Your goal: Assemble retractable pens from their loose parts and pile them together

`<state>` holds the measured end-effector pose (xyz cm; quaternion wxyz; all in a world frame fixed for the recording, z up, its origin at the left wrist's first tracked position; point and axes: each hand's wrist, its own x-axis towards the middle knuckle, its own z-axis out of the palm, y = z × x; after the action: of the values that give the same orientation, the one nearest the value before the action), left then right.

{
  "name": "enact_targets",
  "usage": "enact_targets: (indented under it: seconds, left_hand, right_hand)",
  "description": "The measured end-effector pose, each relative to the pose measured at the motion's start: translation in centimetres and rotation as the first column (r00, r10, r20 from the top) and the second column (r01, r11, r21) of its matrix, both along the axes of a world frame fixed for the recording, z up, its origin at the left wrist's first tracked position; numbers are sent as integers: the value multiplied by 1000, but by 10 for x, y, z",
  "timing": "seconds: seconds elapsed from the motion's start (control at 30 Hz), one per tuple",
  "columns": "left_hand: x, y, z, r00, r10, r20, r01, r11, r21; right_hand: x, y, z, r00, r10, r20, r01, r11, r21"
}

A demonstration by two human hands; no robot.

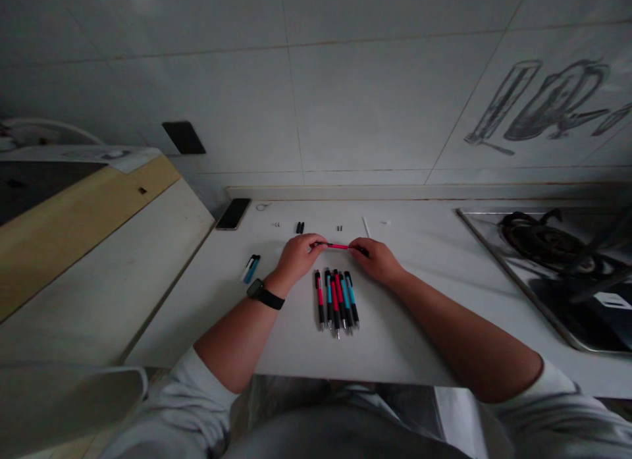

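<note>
Both hands hold one red pen (337, 246) level above the white counter (419, 327). My left hand (297, 256), with a black watch on its wrist, is closed on the pen's left end. My right hand (376, 260) is closed on its dark right end. Just below the hands, several red and blue pens with black grips (337, 299) lie side by side in a row. A blue and a white pen part (251, 268) lie left of my left hand.
A dark phone (233, 213) lies at the counter's back left. Small pen parts (299, 227) and a thin white tube (366, 226) are scattered behind the hands. A gas hob (557, 261) is set into the counter at right. A wooden-edged surface (83, 228) stands at left.
</note>
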<state>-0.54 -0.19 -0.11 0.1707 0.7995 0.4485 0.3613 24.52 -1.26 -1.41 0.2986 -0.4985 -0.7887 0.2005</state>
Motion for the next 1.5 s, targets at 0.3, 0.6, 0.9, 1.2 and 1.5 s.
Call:
enact_targets:
  seconds: [0.3, 0.6, 0.9, 1.2, 1.5]
  left_hand:
    - [-3, 15, -13, 936, 135, 325, -83, 982, -168]
    - [-18, 22, -15, 974, 183, 135, -161, 974, -160]
    - [-11, 8, -1, 993, 100, -67, -101, 995, -8]
    - [-28, 7, 23, 994, 109, -3, -109, 994, -9]
    - [-107, 26, 44, 962, 192, 195, -151, 966, -211]
  right_hand:
    - [3, 1, -2, 996, -58, -67, 61, 997, 51]
    - [6, 0, 2, 958, -179, 223, 176, 984, 33]
    - [4, -1, 1, 952, -128, 279, 129, 992, 15]
    - [5, 1, -2, 952, -126, 278, 125, 992, 23]
    - [7, 0, -2, 957, -120, 263, 118, 993, 25]
